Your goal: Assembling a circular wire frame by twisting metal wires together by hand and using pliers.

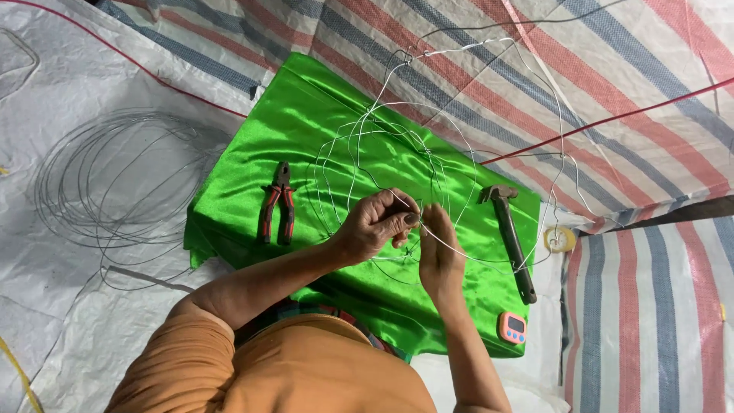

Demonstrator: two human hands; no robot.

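Wire coil (115, 183): far left of the grip, on tarp.
Pliers (277, 203): left of the grip, on green cloth (306, 115).
Left hand (375, 226): fingers pinching wire frame (397, 153).
Right hand (440, 252): pinching the same strand, touching left.
Hammer (511, 237): right of the grip.
Risk: springy wire may slip free and jab fingers.

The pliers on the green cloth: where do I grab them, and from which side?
Take the pliers by the two red handles, which lie nearly side by side, so one hand can close around both. They point toward the person, jaws away, so come from the near edge of the green cloth. The left hand is closest; both hands hold the wire now.
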